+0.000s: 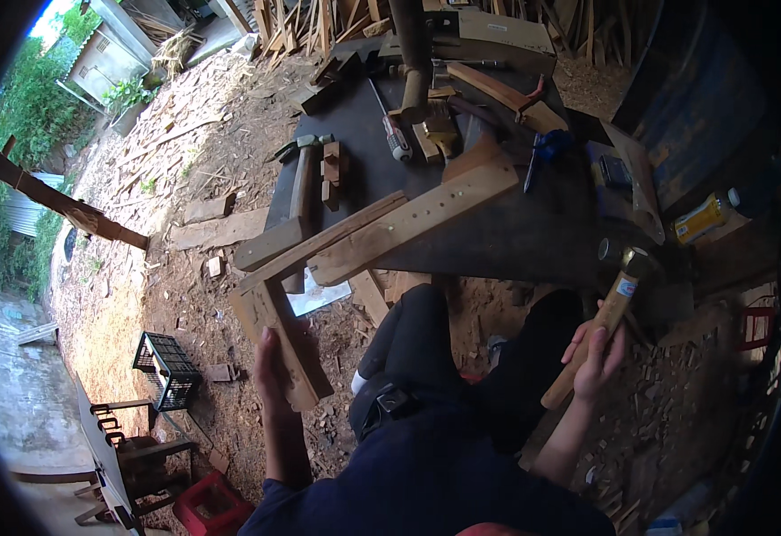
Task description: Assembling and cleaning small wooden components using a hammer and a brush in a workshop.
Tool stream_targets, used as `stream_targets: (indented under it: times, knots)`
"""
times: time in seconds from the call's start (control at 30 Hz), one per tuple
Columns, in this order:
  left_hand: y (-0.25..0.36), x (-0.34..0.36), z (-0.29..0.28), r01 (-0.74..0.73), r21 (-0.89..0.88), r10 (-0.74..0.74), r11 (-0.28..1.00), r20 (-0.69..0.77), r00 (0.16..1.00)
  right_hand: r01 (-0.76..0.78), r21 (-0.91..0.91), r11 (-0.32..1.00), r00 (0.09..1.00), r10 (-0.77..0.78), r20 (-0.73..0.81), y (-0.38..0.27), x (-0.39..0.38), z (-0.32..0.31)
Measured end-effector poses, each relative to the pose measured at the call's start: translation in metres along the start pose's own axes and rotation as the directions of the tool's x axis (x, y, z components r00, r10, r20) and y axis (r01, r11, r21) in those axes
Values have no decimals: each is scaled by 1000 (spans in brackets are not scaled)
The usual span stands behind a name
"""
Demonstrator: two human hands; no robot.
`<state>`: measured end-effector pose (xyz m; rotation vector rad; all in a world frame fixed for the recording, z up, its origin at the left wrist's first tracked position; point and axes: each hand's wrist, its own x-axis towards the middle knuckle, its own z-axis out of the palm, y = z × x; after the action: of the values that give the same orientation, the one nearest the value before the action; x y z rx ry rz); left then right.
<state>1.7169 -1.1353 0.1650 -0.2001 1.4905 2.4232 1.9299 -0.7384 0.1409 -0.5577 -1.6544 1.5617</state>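
My left hand (272, 362) grips an angled assembly of pale wooden bars (288, 344), whose upper arm reaches across the dark table's front edge. A longer board with several holes (435, 214) lies at an angle beside that arm, above the tabletop (489, 246). My right hand (598, 357) is wrapped round the wooden handle of a hammer (623, 295), its metal head raised at the table's front right corner. Behind the boards lie a screwdriver (398, 143), a brush (442, 134), a blue tool (547, 147), small wood blocks (331, 165) and another hammer (303, 156).
A black crate (167, 371), a red crate (212, 509) and a stand (122, 456) are at left on the chip-strewn ground (189, 268). A post (413, 67) rises at the table's back, a slanting pole (69, 205) at left. A yellow bottle (699, 219) sits at right.
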Motion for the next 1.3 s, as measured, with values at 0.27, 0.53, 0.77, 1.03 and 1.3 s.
stream_targets:
  times: [0.27, 0.53, 0.77, 1.03, 1.3]
  knots:
    - [61, 22, -48, -310, 72, 318, 948, -225, 921, -35, -1, 999, 999, 35, -11, 8, 0, -7]
    - [97, 163, -15, -502, 5, 502, 865, -59, 863, -94, -18, 995, 992, 92, -90, 13, -10, -15]
    - [85, 341, 78, -390, -204, 413, 898, 82, 907, -136, -34, 990, 987, 133, -87, 15, -32, -27]
    - [34, 438, 162, -458, -116, 434, 881, -182, 882, -179, -56, 982, 965, 165, -205, 19, -50, -34]
    - [13, 443, 179, -349, 58, 354, 935, -127, 927, -211, -16, 977, 958, 203, -204, 18, -50, -29]
